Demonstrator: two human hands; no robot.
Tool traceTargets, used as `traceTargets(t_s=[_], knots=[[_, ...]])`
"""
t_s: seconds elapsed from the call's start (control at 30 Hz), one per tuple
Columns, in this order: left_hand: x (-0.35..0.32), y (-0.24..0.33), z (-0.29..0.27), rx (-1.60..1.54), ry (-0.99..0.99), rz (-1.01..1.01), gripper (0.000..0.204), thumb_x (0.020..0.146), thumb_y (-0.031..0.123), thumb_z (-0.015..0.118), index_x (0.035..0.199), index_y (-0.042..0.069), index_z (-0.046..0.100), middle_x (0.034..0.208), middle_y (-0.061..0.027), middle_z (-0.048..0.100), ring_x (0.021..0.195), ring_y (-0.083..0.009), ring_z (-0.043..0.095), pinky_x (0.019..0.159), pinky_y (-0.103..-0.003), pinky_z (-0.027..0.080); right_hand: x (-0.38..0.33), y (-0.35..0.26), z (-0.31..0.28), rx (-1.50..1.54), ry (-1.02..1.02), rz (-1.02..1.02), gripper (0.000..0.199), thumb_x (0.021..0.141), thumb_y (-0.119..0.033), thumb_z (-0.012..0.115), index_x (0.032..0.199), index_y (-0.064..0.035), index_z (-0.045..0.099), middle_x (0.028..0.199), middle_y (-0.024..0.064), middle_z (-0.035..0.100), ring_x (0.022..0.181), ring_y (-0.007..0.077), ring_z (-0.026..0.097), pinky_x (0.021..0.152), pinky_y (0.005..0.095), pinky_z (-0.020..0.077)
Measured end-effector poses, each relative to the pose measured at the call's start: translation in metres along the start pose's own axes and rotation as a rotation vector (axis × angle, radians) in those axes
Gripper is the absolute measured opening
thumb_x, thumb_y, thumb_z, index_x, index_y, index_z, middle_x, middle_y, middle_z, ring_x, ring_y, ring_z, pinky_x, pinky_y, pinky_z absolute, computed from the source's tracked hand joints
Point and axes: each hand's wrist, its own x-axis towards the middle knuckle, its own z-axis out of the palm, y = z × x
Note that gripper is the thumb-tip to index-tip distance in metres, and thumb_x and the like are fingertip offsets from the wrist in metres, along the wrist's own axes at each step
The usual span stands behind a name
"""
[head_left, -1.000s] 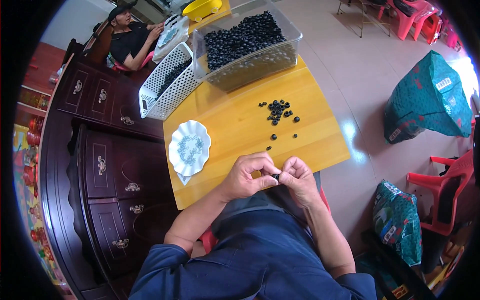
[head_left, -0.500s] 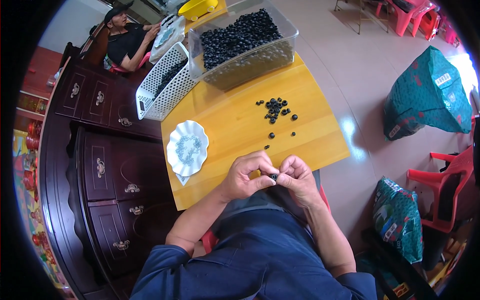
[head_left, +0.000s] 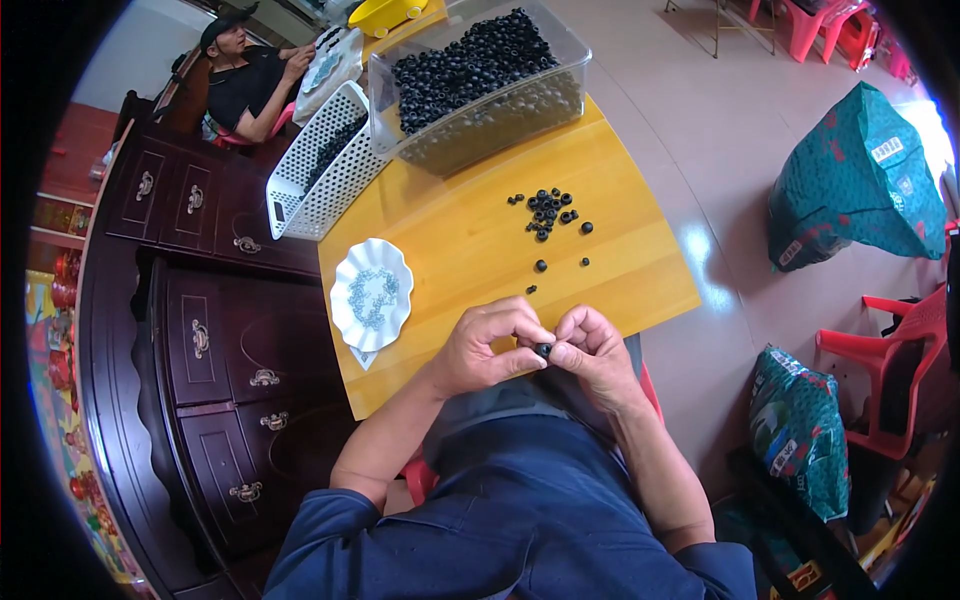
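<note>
Apparently black ring (head_left: 543,350) pinched between both hands

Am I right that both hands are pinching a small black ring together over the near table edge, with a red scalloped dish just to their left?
Not quite: the scalloped dish is white, not red, as the head view shows. Otherwise yes: the left hand and right hand pinch the small black ring together over the table edge.

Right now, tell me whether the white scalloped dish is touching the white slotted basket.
Apart. The head view shows bare yellow table between the white scalloped dish and the white slotted basket.
</note>
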Motion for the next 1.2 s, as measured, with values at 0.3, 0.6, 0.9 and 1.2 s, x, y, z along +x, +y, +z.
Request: traceTargets(t_s=[0.3,0.6,0.9,1.2], knots=[[0.007,0.01,-0.009,0.035,-0.122,-0.019,0.017,0.08,0.009,0.081,0.092,0.004,0.07,0.082,-0.0065,0.065,0.076,-0.0217,0.063,0.069,-0.033,0.049,-0.001,0.003,-0.005,-0.082,-0.022,0.005,0.021,0.085,-0.009,0.081,0.094,-0.0084,0.063,0.086,-0.0028,0.064,0.08,0.0074,0.059,0.073,0.0237,0.0471],[0.002,0.012,-0.006,0.166,-0.091,0.024,0.018,0.078,0.007,0.082,0.092,0.003,0.071,0.081,-0.0092,0.066,0.074,-0.0243,0.065,0.066,-0.033,0.051,-0.001,0.004,-0.007,-0.14,-0.045,-0.025,0.016,0.088,-0.006,0.078,0.094,-0.0077,0.064,0.087,-0.0027,0.066,0.082,0.0067,0.061,0.075,0.0234,0.0481],[0.009,0.019,-0.014,0.252,-0.162,0.051,0.02,0.076,0.002,0.081,0.093,0.004,0.072,0.08,-0.0093,0.066,0.072,-0.0246,0.065,0.064,-0.033,0.051,-0.002,0.003,-0.005,-0.143,-0.037,-0.011,0.013,0.089,-0.005,0.077,0.092,-0.0083,0.065,0.085,-0.0049,0.065,0.08,0.0044,0.059,0.074,0.0218,0.0469],[0.011,0.007,-0.019,0.114,-0.199,0.049,0.023,0.077,0.005,0.084,0.097,0.004,0.074,0.081,-0.0076,0.067,0.071,-0.0221,0.065,0.064,-0.031,0.05,-0.001,0.001,0.001,-0.11,-0.066,-0.051,0.013,0.09,-0.006,0.076,0.09,-0.009,0.063,0.087,-0.0031,0.067,0.08,0.0048,0.06,0.072,0.0214,0.0467]])
